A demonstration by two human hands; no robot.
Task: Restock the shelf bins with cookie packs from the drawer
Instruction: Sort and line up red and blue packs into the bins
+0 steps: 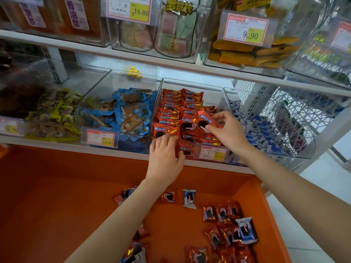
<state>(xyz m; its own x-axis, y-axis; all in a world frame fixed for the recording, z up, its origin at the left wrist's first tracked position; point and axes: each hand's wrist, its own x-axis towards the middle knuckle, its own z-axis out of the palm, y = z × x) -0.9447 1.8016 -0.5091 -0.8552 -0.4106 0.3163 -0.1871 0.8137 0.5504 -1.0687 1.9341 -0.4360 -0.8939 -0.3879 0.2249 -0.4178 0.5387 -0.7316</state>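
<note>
The shelf (171, 66) fills the top of my view, and below it the orange drawer (66, 196) stands open towards me. Of the clear bins on the lower tier, the middle bin (210, 86) is the one I am working in. It is packed with rows of red cookie packs (171, 109) standing on edge, nearly up to its front wall. Just right of it the neighbouring bin (303, 149) holds blue-and-white packs, and to the left lie blue snack bags (131, 114). On the drawer floor is a scatter of loose packs (222, 213), mostly red with a few blue-and-white ones among them, so there is stock yet to move.

I judge this to be the placing step. My right hand (228, 131) pinches one red pack (205, 119) between thumb and forefinger, tilted, above the right front of the rows. It is touching or nearly touching the packs beneath. My left hand (164, 158) reaches over the bin's front rim, fingers (163, 139) bent onto a front-row pack. Whether they grip it or only press it back I cannot tell.

Next, I think, the red pack needs turning upright and sliding in beside the front row, label outwards, while the left hand steadies that row against tipping forward. After that both hands go down to the drawer, sorting red from blue-and-white
</note>
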